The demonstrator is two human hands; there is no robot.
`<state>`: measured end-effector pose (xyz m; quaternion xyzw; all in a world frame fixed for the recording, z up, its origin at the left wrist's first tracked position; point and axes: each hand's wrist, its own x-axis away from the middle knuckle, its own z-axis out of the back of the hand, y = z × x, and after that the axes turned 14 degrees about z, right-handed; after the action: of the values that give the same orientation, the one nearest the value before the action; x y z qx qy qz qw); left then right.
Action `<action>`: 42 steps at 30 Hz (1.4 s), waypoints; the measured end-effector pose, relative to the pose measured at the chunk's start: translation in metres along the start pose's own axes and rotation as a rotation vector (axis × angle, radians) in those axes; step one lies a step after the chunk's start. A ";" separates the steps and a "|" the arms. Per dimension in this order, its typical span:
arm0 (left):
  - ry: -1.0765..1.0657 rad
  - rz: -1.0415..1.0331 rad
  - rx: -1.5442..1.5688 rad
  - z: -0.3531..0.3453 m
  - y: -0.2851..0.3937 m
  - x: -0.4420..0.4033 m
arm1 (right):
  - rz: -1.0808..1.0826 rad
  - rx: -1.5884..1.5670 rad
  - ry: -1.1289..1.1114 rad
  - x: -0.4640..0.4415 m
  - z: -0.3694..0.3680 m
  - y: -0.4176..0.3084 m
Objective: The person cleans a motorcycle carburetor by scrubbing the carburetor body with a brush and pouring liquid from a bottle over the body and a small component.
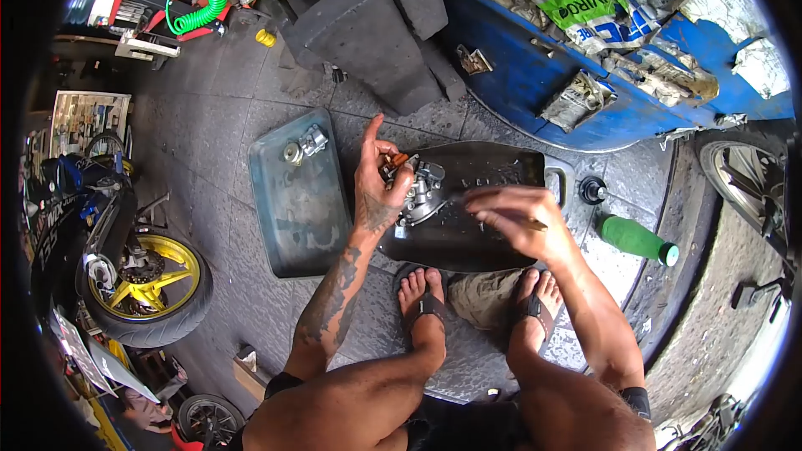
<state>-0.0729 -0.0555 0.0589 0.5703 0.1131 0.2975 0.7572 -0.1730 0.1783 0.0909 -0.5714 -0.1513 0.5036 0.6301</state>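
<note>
My left hand (380, 184) is closed around a metal carburetor (422, 196) with an orange-brown part near its top, its index finger pointing up. The carburetor is above the left side of a black tray (501, 248), which has wet spots and small bits in it. Just to the right, over the same tray, my right hand (518, 215) is blurred by motion. It grips a slim tool (537, 225) whose brownish end sticks out behind the fingers; the working end is too smeared to make out.
A grey-blue tray (301, 242) on the left holds another metal part (307, 146). On the right are a green bottle (637, 238) and a black round part (593, 190). Dark foam-like blocks (368, 33) and a blue bin (535, 92) with wrappers are ahead. A motorcycle (109, 242) stands at left.
</note>
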 end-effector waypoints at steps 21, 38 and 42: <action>-0.431 0.219 1.177 -0.002 -0.036 0.010 | -0.238 -0.178 0.495 -0.005 -0.018 -0.033; -0.681 0.229 1.194 0.012 -0.034 -0.006 | -0.226 0.063 0.206 -0.010 0.011 -0.007; -0.767 0.266 1.163 0.015 -0.038 -0.009 | -0.166 0.300 -0.208 0.025 -0.023 0.020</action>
<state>-0.0605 -0.0789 0.0271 0.9558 -0.0914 0.0570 0.2736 -0.1536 0.1822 0.0572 -0.4018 -0.1854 0.5230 0.7284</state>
